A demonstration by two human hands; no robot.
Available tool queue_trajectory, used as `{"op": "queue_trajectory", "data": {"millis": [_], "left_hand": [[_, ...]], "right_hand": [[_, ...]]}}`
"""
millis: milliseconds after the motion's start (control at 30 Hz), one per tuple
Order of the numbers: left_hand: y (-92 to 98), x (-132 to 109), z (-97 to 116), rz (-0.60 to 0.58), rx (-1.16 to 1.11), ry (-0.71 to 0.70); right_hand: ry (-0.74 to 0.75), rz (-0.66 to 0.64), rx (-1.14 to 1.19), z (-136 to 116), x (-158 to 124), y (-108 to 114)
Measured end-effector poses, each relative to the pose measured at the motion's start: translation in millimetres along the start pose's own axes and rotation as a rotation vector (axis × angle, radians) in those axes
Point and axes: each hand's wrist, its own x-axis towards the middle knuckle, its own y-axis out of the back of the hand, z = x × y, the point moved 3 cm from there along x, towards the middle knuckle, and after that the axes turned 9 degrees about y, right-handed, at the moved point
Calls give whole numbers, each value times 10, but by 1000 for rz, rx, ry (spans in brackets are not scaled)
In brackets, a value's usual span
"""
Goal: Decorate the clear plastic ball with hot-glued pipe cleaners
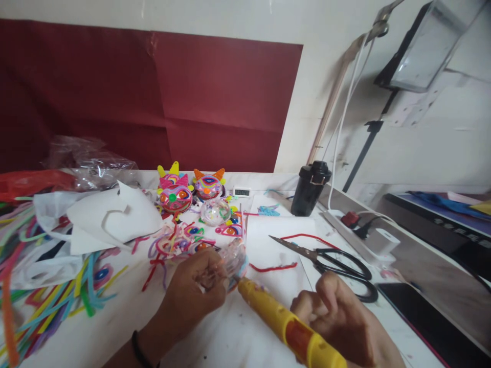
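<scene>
My left hand is closed on a clear plastic piece, pinched between thumb and fingers, with some blue along its right edge. In my right hand is a yellow hot glue gun, its body slanting up and to the left. The glue gun's tip meets or nearly meets the lower edge of the plastic piece; I cannot tell if they touch. Beyond my left hand lies a pile of coloured pipe-cleaner pieces. A white paper sheet is spread behind the glue gun, with a short red pipe cleaner on it.
Black-handled scissors and a phone lie to the right. A black bottle and a power strip stand behind them. Decorated animal-face balls sit at the back. Loose pipe cleaners and cut white paper cover the left.
</scene>
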Motion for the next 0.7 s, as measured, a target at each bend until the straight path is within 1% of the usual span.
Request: {"op": "queue_trajectory", "data": {"millis": [133, 333, 500, 600, 700], "left_hand": [[-1, 1, 36, -11, -11, 3], [4, -11, 56, -4, 43, -18], [-7, -17, 42, -12, 28, -15], [-6, -22, 31, 4, 61, -13], [-9, -20, 28, 12, 72, -15]], "right_hand": [[-2, 5, -12, -9, 1, 14], [17, 14, -58, -21, -7, 96], [82, 9, -70, -74, 31, 88], [52, 9, -49, -43, 20, 75], [11, 35, 0, 12, -16, 57]]}}
